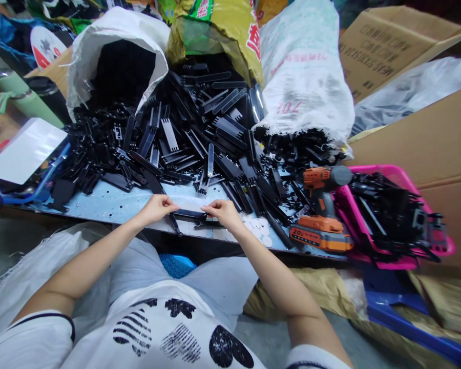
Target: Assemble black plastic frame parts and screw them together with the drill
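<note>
My left hand (159,206) and my right hand (223,211) both pinch the ends of a long black plastic strip (190,214), held flat just above the pale blue table top (111,202) at its near edge. A second black piece (205,224) lies under the strip by my right hand. Behind my hands spreads a big heap of black plastic parts (192,128). Several small white discs (259,228) lie on the table just right of my right hand.
An orange cordless drill (322,210) stands to the right, next to a pink basket (403,220) full of black parts. White sacks (115,56) (303,72) and a yellow bag (218,31) lean behind the heap. Cardboard boxes (426,133) stand at right; a green flask (23,97) at left.
</note>
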{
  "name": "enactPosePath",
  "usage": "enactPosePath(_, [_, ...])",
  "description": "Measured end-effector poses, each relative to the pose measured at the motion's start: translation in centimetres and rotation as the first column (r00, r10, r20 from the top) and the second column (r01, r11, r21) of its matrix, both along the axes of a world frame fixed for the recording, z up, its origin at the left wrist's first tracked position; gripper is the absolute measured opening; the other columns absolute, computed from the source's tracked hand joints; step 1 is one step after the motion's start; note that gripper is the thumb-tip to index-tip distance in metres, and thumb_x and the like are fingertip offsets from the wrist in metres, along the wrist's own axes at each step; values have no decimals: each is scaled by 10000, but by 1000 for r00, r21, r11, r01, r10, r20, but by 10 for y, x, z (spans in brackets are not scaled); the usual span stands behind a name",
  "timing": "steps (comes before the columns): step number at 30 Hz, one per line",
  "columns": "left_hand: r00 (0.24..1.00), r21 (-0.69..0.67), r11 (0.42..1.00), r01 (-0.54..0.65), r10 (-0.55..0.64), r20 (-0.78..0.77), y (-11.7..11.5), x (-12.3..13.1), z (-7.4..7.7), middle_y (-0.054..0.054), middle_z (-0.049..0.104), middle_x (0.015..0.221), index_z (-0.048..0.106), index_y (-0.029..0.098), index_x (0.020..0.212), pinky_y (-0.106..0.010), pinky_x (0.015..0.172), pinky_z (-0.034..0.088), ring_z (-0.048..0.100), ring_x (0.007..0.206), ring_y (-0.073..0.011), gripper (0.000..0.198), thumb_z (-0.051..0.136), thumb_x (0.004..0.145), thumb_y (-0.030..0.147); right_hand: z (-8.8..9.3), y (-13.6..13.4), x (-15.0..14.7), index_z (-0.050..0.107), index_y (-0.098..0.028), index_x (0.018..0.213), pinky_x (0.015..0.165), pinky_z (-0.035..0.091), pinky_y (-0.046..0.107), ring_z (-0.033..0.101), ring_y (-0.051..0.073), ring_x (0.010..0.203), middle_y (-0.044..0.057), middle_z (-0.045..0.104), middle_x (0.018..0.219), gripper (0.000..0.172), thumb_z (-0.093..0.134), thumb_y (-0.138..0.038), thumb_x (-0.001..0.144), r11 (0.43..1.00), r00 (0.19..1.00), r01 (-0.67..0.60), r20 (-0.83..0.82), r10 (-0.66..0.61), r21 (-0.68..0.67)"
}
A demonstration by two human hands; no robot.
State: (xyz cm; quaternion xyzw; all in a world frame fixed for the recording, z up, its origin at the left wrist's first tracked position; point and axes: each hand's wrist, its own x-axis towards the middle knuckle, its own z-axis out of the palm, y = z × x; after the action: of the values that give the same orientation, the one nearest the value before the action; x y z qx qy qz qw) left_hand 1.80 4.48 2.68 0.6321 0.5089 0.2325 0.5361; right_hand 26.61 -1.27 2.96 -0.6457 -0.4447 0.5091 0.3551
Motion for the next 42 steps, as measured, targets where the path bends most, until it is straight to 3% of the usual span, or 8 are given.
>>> enactPosePath(5, [989,275,961,9,32,-142,-7,-2,-9,-39,623,691,662,137,771,-264,603,452,573,625,-149,320,669,739,456,-5,-1,2,625,-130,617,516,455,223,578,120,516,11,592,552,439,784,-534,550,1000,999,21,-33,-21,0])
enactPosePath(9, [964,702,700,132,74,-254,-26,-3,-16,-81,642,899,678,170,897,-337,800,466,595,847,-191,236,596,848,386,-3,-3,1,632,-132,628,508,445,221,582,122,510,16,607,560,440,771,-546,569,999,1000,23,0,-23,23])
enactPosePath(19, [878,792,457,405,48,-476,-44,3,-18,-106,665,1086,645,192,1057,-455,968,335,553,1105,-257,232,490,908,280,-1,3,2,612,-127,593,507,457,216,557,96,489,4,589,555,425,823,-480,489,994,992,17,-121,-30,-110])
enactPosePath(26, [774,670,399,625,-209,-598,-45,45,-10,-150,590,1215,554,152,1210,-479,1051,298,482,1209,-288,372,524,884,329,-4,5,4,601,-132,633,491,391,208,509,93,496,-8,566,539,470,773,-560,543,998,995,-63,79,63,-3])
enactPosePath(32, [740,566,516,643,-225,-634,-42,54,-10,-163,610,1103,504,122,1237,-409,867,442,560,1027,-295,568,641,796,452,-20,-11,4,607,-150,807,535,412,233,515,122,572,12,601,659,486,656,-621,696,971,905,-196,407,126,135])
enactPosePath(34, [729,568,494,658,-232,-643,-42,49,-11,-160,608,1111,473,105,1268,-402,883,439,559,1033,-288,596,639,804,440,-24,-24,8,609,-149,1028,672,473,289,583,172,744,82,649,888,525,622,-599,759,907,827,-298,554,90,297])
enactPosePath(38, [677,593,340,729,-231,-699,-42,31,-9,-178,543,1265,434,98,1310,-444,1020,344,506,1162,-286,517,547,883,366,-34,-49,21,525,-193,1273,881,446,372,551,231,1044,138,581,1174,521,547,-515,865,629,599,-662,792,116,409])
enactPosePath(42, [623,574,251,779,-208,-754,-38,26,-11,-190,534,1284,449,73,1310,-429,984,361,515,1142,-288,501,490,914,377,-43,-51,33,474,-150,1319,804,453,330,567,207,963,131,617,1079,538,468,-502,913,552,479,-764,867,138,334])
